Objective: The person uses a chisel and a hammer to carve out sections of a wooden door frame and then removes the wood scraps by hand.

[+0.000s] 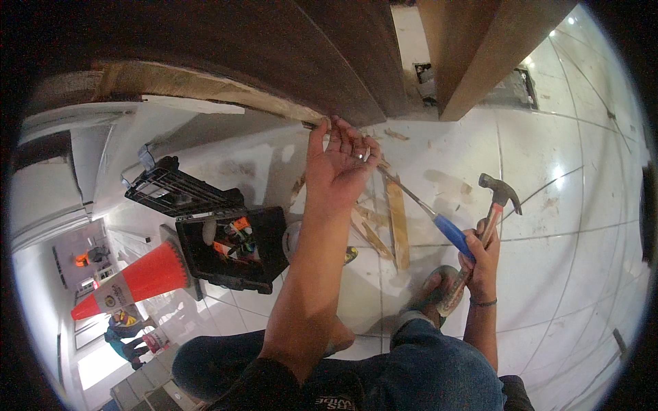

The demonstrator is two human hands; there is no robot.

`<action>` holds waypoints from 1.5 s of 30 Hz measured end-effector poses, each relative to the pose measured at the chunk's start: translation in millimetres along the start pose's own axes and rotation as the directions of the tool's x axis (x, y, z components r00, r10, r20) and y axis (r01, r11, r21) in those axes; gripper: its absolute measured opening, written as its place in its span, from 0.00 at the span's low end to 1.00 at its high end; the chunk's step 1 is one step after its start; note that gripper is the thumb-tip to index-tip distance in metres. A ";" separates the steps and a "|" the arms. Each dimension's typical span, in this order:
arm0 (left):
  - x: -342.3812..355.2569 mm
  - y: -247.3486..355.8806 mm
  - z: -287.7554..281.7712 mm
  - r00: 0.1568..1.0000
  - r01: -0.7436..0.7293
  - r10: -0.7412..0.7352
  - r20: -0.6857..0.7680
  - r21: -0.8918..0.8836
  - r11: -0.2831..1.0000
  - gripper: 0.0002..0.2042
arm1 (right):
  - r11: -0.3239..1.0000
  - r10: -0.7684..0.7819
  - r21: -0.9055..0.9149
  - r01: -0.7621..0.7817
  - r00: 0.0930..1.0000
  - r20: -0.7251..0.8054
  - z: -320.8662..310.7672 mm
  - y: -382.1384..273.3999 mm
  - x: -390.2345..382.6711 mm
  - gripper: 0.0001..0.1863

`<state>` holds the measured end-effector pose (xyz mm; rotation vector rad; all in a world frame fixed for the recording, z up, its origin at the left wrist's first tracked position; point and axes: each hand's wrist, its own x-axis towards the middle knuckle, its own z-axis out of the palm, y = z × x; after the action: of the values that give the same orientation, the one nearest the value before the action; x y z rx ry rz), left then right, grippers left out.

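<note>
My left hand (339, 164) reaches up to the lower edge of a dark brown wooden frame (343, 75). Its fingers are curled, with thumb and fingertips pinched at the frame's rough, bare-wood edge (205, 85); what they grip there is too small to make out. In my right hand (484, 264) are two tools together: a claw hammer (498, 198), head upward, and a screwdriver-like tool with a blue handle (452, 236). That tool's thin metal shaft (411, 197) points up and left toward my left hand; its tip is not clear.
Splintered wood strips (396, 222) lie on the white tiled floor (548, 274) between my arms. An open black toolbox (274, 240) with assorted tools stands to the left, beside an orange traffic cone (154, 274). Another person (123, 335) is far left. A brown post (473, 55) rises at upper right.
</note>
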<state>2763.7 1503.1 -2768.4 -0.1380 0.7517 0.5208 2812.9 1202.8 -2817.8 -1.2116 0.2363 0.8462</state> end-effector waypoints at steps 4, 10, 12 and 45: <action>-4.2 7.0 -7.3 0.999 0.008 -0.007 -0.043 0.025 1.000 0.04 | 1.000 -0.023 -0.007 0.024 1.000 0.004 4.2 4.6 -8.4 0.19; -6.0 17.2 -8.2 0.993 0.087 -0.093 -0.068 -0.094 0.992 0.04 | 0.999 -0.026 -0.033 0.026 1.000 -0.011 10.1 5.9 -17.8 0.18; -7.3 17.3 -4.4 0.994 0.091 -0.096 -0.043 -0.104 0.990 0.05 | 0.998 -0.038 -0.049 0.038 0.999 -0.012 9.4 6.0 -18.5 0.18; -81.5 -75.4 -45.9 0.993 -0.117 0.087 0.079 0.757 0.643 0.25 | 0.993 -0.107 0.061 0.106 0.994 0.015 20.5 -41.9 -15.1 0.25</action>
<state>2723.2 1391.4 -2750.9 0.7197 0.8940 0.2698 2825.8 1210.2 -2771.1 -1.1499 0.1789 0.7523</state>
